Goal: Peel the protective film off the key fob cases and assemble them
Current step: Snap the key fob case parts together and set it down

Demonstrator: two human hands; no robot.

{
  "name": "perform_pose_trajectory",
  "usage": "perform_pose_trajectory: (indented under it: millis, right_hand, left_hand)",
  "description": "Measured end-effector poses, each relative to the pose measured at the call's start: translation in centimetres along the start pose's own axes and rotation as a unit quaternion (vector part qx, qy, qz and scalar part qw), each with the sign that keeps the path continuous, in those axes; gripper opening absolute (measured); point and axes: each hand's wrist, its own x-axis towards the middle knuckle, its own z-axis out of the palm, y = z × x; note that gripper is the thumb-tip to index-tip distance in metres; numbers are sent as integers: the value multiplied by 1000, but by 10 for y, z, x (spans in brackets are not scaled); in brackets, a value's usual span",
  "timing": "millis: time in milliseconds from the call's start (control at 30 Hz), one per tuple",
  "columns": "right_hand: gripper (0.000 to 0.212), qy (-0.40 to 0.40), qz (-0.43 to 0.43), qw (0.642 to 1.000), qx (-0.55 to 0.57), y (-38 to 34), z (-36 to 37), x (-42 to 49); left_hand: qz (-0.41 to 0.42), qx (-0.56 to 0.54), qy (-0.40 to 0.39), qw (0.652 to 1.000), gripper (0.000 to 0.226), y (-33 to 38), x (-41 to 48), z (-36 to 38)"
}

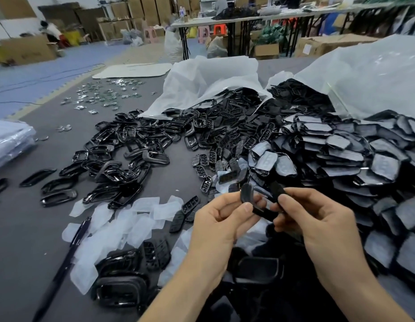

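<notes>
My left hand [221, 219] and right hand [318, 219] both pinch the key fob case [262, 211] between their fingertips. Uneven pressure could seat the halves crooked, or it slips (into the black pile [329, 159] just beyond my fingers) and gets lost.

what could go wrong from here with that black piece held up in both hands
1. The left hand and right hand pinch the case piece by the fingertips only. If it slips, it would likely fall among the film-covered cases and be hard to find again.
2. The peeled films lie loose among bare parts, so one might get caught in an assembly.
</notes>
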Motion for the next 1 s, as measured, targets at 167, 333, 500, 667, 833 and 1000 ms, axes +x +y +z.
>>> perform_pose_trajectory:
  millis: [167,333,500,667,833,1000]
  right_hand:
    - [12,-11,29,999,4,0,3,-2]
    - [10,7,31,999,28,0,1,-2]
    - [9,16,67,994,90,-2,0,1]
    - [13,-29,141,972,183,-8,3,0]
    - [11,-47,156,968,192,-11,2,-1]
    - [25,-53,179,956,228,-8,-1,5]
  left_hand:
    - [15,-1,-8,1000,15,2,0,-2]
    - [12,-10,-1,1000,16,5,-1,-4]
    - [-16,-29,2,999,20,9,-1,-5]
    - [-37,-67,2,997,29,10,-1,-6]
    - [-72,-154,-2,985,26,10,-1,-5]
    - [-102,-208,-22,973,12,9,0,-3]
